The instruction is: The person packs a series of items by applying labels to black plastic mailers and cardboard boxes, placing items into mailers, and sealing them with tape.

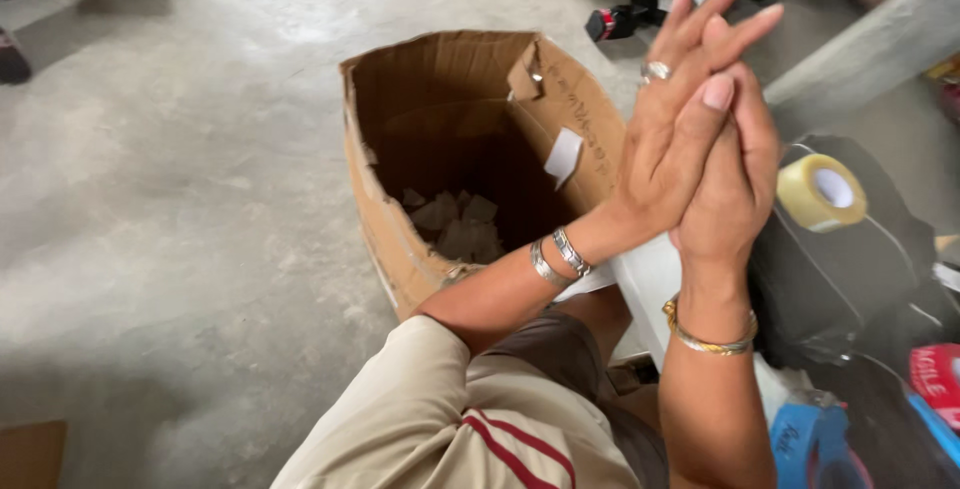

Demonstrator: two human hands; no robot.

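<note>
Left hand and right hand pressed palm to palm, fingers straight, nothing held between them. Open cardboard box stands just left of the left wrist and below it, paper scraps on its bottom. Roll of clear tape lies just right of the right hand, on black bags.

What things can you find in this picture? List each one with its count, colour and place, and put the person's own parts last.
cardboard box: one, brown, open, on the floor at centre
paper scraps: several, white, inside the box
tape roll: one, yellowish clear, right, on a black bag
black bag: one, right of the hands
blue tape roll: one, bottom right
concrete floor: grey, left side
bracelets: two silver on left wrist, one gold on right
ring: one, silver, left hand
left hand: pressed against the right
right hand: pressed against the left
</note>
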